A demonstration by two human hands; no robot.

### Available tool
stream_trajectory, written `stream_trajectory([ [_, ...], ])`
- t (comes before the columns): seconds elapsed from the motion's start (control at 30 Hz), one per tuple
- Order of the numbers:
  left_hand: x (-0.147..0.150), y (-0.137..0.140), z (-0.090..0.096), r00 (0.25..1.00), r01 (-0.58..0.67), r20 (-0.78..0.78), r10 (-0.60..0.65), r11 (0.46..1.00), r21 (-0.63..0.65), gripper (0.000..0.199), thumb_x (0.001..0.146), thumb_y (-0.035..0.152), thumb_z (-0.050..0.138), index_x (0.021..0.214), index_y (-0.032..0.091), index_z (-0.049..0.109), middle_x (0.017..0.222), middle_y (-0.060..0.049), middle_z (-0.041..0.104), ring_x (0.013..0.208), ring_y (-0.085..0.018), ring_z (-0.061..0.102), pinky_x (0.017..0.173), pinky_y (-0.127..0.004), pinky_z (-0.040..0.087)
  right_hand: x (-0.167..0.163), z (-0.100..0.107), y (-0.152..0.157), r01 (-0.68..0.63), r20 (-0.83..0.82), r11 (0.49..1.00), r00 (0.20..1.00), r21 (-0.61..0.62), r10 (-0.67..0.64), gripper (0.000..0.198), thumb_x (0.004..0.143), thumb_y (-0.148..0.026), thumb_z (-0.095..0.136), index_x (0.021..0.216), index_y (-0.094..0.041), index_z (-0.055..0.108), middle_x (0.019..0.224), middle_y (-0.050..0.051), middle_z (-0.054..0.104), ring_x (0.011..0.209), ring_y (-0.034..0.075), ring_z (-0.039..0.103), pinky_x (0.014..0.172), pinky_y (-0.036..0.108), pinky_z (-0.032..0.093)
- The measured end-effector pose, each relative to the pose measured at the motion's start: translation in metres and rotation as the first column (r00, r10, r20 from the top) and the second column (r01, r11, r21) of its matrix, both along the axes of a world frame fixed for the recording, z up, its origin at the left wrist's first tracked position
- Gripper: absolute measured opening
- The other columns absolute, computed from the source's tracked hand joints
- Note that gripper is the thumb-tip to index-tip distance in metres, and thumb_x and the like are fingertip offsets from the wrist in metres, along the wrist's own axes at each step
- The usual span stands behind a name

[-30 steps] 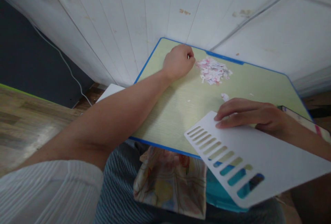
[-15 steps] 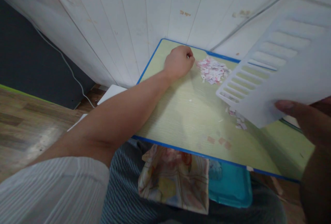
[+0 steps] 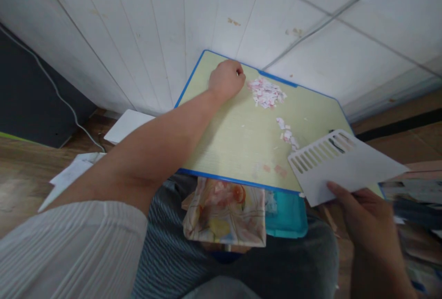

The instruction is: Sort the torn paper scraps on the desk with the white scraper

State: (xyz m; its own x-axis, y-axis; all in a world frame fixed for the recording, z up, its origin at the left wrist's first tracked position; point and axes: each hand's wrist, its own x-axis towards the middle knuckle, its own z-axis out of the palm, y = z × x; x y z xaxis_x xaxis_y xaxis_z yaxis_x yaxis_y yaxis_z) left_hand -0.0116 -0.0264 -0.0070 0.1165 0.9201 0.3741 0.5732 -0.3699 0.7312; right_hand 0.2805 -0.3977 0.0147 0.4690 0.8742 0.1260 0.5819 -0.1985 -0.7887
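Note:
My left hand (image 3: 226, 79) rests at the far left of the yellow tabletop (image 3: 238, 133), its fingers curled closed. What it holds, if anything, is hidden. Just to its right lies a pile of small white and pink paper scraps (image 3: 267, 92). In my right hand (image 3: 368, 213) I grip a white sheet with a row of cut-out slots (image 3: 331, 174), thumb on top. The sheet is held over the table's right front edge. A smaller trail of paper scraps (image 3: 288, 135) lies beyond the sheet's slotted corner.
The blue-edged table stands against a white panelled wall (image 3: 155, 36). A patterned cloth pouch (image 3: 228, 220) and a turquoise plastic tray (image 3: 288, 220) sit under its front edge, over my lap. White papers (image 3: 71, 177) lie at left; a grey cable (image 3: 311, 32) crosses the wall.
My right hand has moved the slotted sheet down, away from the scraps and lower in view. My left hand stays closed beside the pile. The view has shifted slightly.

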Motion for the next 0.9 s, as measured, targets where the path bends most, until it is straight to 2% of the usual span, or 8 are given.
stream_trajectory([
  [0.03,0.0,-0.001,0.0,1.0,-0.007,0.002,0.007,1.0,-0.001,0.025,0.09,0.025,0.062,0.1,0.032,0.084,0.121,-0.01,0.083,0.122,-0.033,0.073,0.109,-0.047,0.056,-0.008,-0.002,0.002,0.087,-0.025,0.996,0.996,0.033,-0.087,0.021,0.086,-0.044,0.096,0.076,-0.029,0.087,0.072,0.003,0.084,0.061,0.032,0.081,0.048,0.038,0.066],
  [0.17,-0.002,-0.003,0.002,1.0,-0.03,-0.003,0.03,1.0,-0.004,0.023,0.091,0.025,0.062,0.097,0.032,0.083,0.122,-0.01,0.083,0.122,-0.032,0.072,0.11,-0.046,0.055,-0.043,-0.004,0.015,0.05,-0.099,0.997,0.994,-0.052,-0.055,0.03,0.083,-0.047,0.097,0.073,-0.023,0.084,0.069,0.005,0.081,0.055,0.028,0.075,0.045,0.034,0.061],
  [0.27,-0.002,-0.003,0.002,0.999,-0.038,-0.01,0.038,0.999,-0.005,0.022,0.091,0.024,0.061,0.096,0.03,0.082,0.121,-0.011,0.083,0.121,-0.033,0.072,0.109,-0.047,0.055,-0.064,-0.001,0.023,0.041,-0.098,0.999,0.994,-0.036,-0.044,0.032,0.086,-0.05,0.095,0.078,-0.021,0.085,0.071,0.006,0.082,0.053,0.025,0.072,0.048,0.033,0.059],
  [0.57,0.0,-0.002,0.002,0.999,-0.026,-0.03,0.026,1.0,-0.002,0.026,0.096,0.022,0.06,0.104,0.028,0.084,0.121,-0.01,0.083,0.122,-0.031,0.072,0.106,-0.045,0.054,-0.102,0.015,0.04,-0.143,-0.068,0.988,0.988,-0.067,0.138,0.046,0.077,-0.056,0.096,0.056,-0.022,0.073,0.052,0.006,0.069,0.046,0.021,0.064,0.043,0.029,0.05],
  [0.63,0.001,-0.002,0.002,0.999,-0.026,-0.038,0.026,1.0,0.001,0.027,0.096,0.021,0.061,0.106,0.029,0.085,0.12,-0.009,0.084,0.122,-0.031,0.072,0.105,-0.044,0.054,-0.098,0.014,0.037,-0.213,-0.124,0.971,0.972,-0.107,0.2,0.039,0.077,-0.053,0.097,0.063,-0.021,0.079,0.06,0.007,0.075,0.053,0.024,0.071,0.048,0.03,0.056],
  [0.77,0.001,-0.003,0.003,0.999,-0.028,-0.039,0.028,1.0,0.0,0.027,0.096,0.02,0.061,0.105,0.028,0.085,0.121,-0.009,0.084,0.121,-0.032,0.071,0.105,-0.046,0.054,-0.079,0.006,0.029,-0.365,-0.294,0.912,0.907,-0.189,0.302,0.029,0.082,-0.048,0.098,0.091,-0.022,0.093,0.093,0.011,0.089,0.075,0.032,0.084,0.064,0.037,0.068],
  [0.83,0.001,-0.004,0.004,0.999,-0.026,-0.03,0.026,1.0,-0.012,0.027,0.096,0.019,0.061,0.105,0.028,0.085,0.122,-0.01,0.083,0.123,-0.033,0.071,0.105,-0.047,0.053,-0.071,-0.003,0.026,-0.347,-0.371,0.926,0.888,-0.151,0.272,0.027,0.082,-0.046,0.099,0.097,-0.023,0.094,0.1,0.011,0.09,0.079,0.031,0.085,0.067,0.037,0.069],
  [0.9,0.0,-0.005,0.005,0.999,-0.023,-0.027,0.023,1.0,-0.021,0.027,0.096,0.019,0.061,0.105,0.028,0.084,0.123,-0.01,0.082,0.124,-0.034,0.071,0.106,-0.047,0.052,-0.067,-0.014,0.026,-0.241,-0.423,0.97,0.883,-0.035,0.204,0.025,0.082,-0.044,0.098,0.097,-0.025,0.093,0.101,0.009,0.09,0.081,0.03,0.085,0.069,0.036,0.068],
])
